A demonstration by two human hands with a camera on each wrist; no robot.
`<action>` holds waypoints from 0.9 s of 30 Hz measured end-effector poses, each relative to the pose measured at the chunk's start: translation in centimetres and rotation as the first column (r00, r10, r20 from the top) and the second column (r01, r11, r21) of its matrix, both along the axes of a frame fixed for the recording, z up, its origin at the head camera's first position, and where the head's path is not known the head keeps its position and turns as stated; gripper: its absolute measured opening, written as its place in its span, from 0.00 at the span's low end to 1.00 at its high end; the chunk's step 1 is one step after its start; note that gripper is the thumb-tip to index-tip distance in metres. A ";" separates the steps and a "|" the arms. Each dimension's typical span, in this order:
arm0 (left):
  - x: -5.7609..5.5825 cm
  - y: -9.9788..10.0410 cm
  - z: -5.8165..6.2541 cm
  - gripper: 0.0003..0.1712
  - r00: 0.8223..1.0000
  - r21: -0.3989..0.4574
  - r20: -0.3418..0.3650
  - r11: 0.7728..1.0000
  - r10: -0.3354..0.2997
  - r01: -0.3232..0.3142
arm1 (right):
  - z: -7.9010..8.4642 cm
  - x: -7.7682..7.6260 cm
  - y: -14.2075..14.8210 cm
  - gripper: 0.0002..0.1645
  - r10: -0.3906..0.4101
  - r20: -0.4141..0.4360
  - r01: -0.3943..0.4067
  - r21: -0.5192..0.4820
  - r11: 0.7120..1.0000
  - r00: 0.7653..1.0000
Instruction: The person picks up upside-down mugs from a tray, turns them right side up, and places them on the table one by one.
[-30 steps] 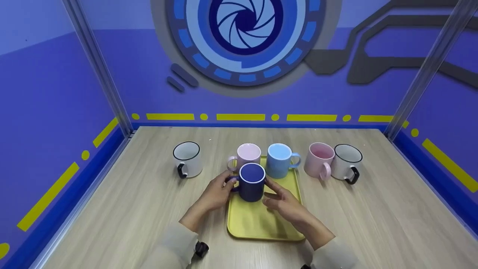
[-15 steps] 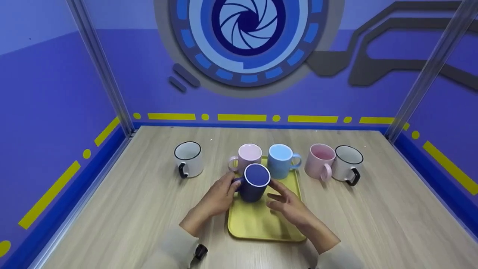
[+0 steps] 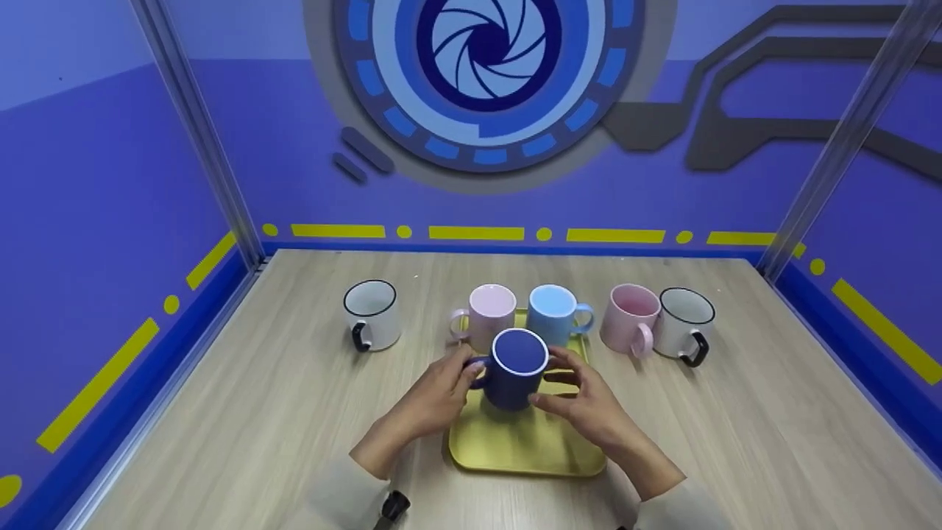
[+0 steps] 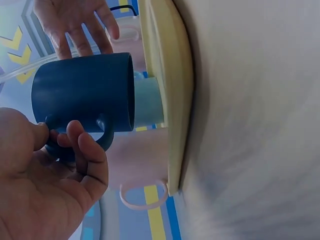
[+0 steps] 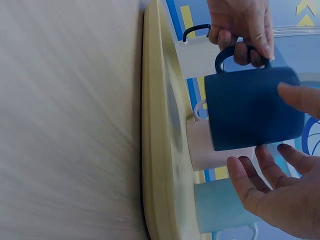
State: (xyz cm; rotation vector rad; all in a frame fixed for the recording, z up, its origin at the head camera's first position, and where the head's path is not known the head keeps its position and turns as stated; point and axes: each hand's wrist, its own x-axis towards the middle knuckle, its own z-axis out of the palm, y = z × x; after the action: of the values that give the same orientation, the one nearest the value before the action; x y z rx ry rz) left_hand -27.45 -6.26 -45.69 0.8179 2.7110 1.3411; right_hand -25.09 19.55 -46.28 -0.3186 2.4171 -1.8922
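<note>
A dark blue mug [image 3: 513, 386] with a white rim is held upright, a little above the yellow tray [image 3: 526, 449]; both wrist views show a gap beneath it. My left hand [image 3: 438, 394] grips its handle, with thumb and fingers bent round it in the left wrist view. At the mug's other side is my right hand [image 3: 592, 412], fingers spread and relaxed, fingertips at the mug's wall. On the far part of the tray stand a pale pink mug [image 3: 491, 315] and a light blue mug [image 3: 550, 316], both partly behind the dark blue one.
A white mug [image 3: 374, 324] with a black rim and handle stands left of the tray. To the right, a darker pink mug [image 3: 629, 324] and another black-rimmed white mug [image 3: 681, 324] stand close together. Patterned blue walls enclose the wooden table [image 3: 765, 442].
The dark blue mug has moved right and slightly toward me, tilting midway and then straightening. Both hands moved with it. The right thumb has come closer to the mug's near side.
</note>
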 end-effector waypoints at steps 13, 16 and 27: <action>1.6 0.2 1.3 0.13 0.986 0.093 0.123 0.990 -0.115 0.104 | 0.1 0.4 0.2 0.53 0.080 -0.066 -0.078 0.034 0.996 0.995; 1.7 0.2 1.3 0.13 0.988 0.100 0.088 0.988 -0.129 0.120 | 0.1 0.7 0.2 0.52 0.063 -0.097 -0.058 0.050 0.997 0.993; 2.1 0.3 1.3 0.13 0.986 0.120 0.056 0.982 -0.156 0.148 | 0.5 1.8 0.1 0.51 0.028 -0.102 -0.024 0.039 0.999 0.994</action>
State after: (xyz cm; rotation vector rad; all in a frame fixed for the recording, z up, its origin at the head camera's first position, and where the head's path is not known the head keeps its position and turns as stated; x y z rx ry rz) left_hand -25.35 -5.96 -44.37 0.9510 2.4852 1.4739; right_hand -23.26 19.61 -45.81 -0.4537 2.4960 -1.8613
